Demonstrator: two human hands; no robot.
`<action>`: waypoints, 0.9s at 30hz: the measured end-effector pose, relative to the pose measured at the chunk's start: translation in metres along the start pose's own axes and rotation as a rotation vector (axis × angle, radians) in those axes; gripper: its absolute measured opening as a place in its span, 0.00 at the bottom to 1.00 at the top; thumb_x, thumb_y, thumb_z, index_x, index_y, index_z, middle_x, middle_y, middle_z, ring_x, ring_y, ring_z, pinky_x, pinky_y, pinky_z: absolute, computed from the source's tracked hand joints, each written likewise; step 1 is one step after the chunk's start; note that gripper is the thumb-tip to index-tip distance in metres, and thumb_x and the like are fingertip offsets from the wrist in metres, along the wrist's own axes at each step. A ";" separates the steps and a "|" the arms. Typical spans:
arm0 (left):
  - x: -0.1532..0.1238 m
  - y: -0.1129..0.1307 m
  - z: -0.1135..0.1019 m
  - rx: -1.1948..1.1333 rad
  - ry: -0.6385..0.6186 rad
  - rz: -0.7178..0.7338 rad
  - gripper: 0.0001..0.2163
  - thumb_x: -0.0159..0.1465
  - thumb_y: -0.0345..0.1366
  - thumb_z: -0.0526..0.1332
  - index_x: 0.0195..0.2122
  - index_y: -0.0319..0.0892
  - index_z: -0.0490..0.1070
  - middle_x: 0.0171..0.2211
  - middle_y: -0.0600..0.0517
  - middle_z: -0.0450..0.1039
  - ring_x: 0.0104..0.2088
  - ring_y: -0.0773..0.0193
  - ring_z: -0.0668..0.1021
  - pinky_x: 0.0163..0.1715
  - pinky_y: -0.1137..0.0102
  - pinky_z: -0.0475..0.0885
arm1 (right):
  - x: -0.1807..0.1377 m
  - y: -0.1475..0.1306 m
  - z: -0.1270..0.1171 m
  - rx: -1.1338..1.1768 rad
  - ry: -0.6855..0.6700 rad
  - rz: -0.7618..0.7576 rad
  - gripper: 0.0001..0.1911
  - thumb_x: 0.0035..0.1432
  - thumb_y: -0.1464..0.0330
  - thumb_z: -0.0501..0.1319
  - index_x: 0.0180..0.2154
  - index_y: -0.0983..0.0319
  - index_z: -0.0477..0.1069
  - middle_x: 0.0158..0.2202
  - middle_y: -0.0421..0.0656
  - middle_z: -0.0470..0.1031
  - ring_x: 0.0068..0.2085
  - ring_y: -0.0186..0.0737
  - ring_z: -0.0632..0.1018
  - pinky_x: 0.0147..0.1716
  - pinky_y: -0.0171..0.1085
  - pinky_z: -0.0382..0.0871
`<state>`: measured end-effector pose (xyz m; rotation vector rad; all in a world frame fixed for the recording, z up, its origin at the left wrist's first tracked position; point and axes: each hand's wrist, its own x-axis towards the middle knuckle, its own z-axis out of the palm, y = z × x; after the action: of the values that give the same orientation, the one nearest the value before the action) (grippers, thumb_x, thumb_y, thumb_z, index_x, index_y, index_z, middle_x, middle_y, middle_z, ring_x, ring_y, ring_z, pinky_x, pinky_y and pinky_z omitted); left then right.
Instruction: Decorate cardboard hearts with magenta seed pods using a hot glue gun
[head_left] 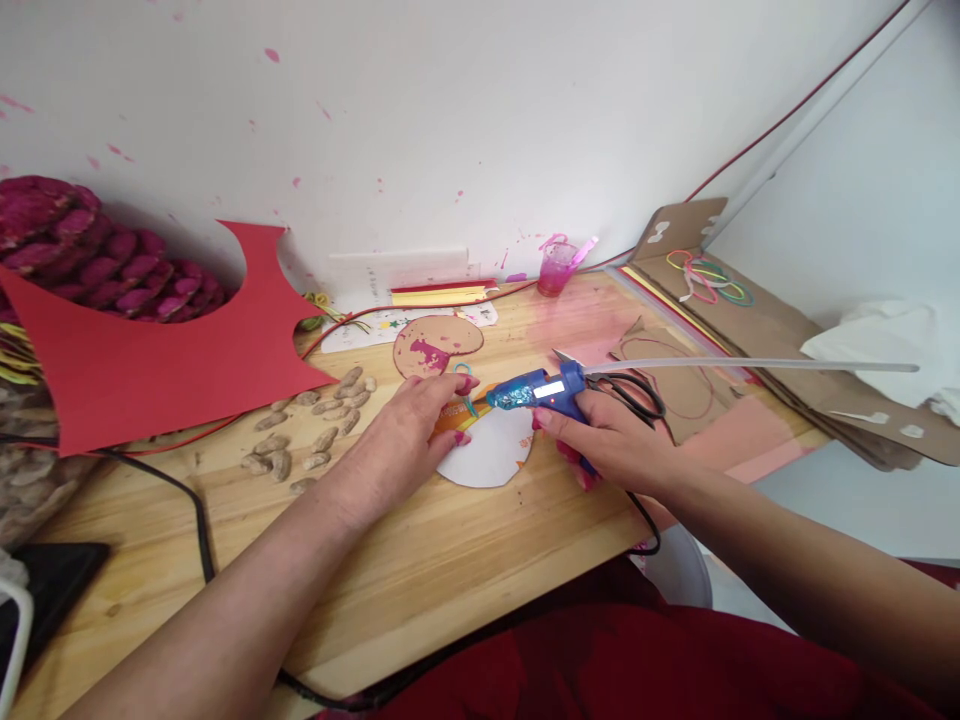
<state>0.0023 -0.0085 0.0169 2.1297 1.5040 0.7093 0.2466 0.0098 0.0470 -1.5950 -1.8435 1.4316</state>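
My right hand (pixel 592 435) is wrapped round a blue hot glue gun (pixel 536 390), whose nozzle points left. A long translucent glue stick (pixel 750 365) sticks out of its back. Under the nozzle lies a round white card (pixel 487 455) with orange printed patches. On the card's left edge, my left hand (pixel 424 415) grips with thumb and forefinger. A thin teal band (pixel 463 369) loops out by the forefinger, and part of it shows between the fingertips. Dark-handled scissors (pixel 637 392) lie behind the right hand, partly hidden.
Several peanuts (pixel 326 408), a brown card shape (pixel 437 345) with magenta patches and cut red paper (pixel 172 350) lie to the left. A pink cup (pixel 553 270) stands by the wall. Cardboard (pixel 780 320) with coloured bands (pixel 709 275) lies right. A black cable (pixel 199 510) crosses the table.
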 end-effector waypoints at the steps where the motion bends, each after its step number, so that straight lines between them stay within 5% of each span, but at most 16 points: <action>1: 0.000 0.000 0.000 -0.006 -0.008 0.005 0.22 0.62 0.31 0.62 0.57 0.47 0.64 0.53 0.49 0.74 0.53 0.56 0.75 0.55 0.60 0.70 | -0.001 0.001 -0.001 0.011 0.000 0.000 0.21 0.62 0.51 0.59 0.27 0.59 0.59 0.18 0.36 0.66 0.16 0.32 0.70 0.14 0.33 0.65; 22: 0.001 -0.003 0.001 -0.059 -0.032 0.051 0.28 0.62 0.29 0.61 0.64 0.49 0.59 0.55 0.50 0.72 0.55 0.58 0.72 0.58 0.59 0.67 | 0.002 0.004 0.001 0.133 -0.041 0.042 0.22 0.59 0.49 0.61 0.28 0.60 0.60 0.18 0.34 0.66 0.15 0.31 0.70 0.13 0.30 0.63; 27: 0.002 -0.006 0.003 -0.084 -0.004 0.056 0.29 0.62 0.32 0.61 0.65 0.48 0.57 0.55 0.48 0.72 0.54 0.56 0.73 0.55 0.57 0.70 | 0.001 -0.003 0.001 0.019 -0.025 0.043 0.21 0.62 0.52 0.59 0.27 0.59 0.60 0.15 0.35 0.66 0.15 0.32 0.69 0.14 0.31 0.64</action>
<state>0.0004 -0.0050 0.0108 2.1164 1.3925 0.7733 0.2441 0.0104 0.0488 -1.6249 -1.8142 1.4891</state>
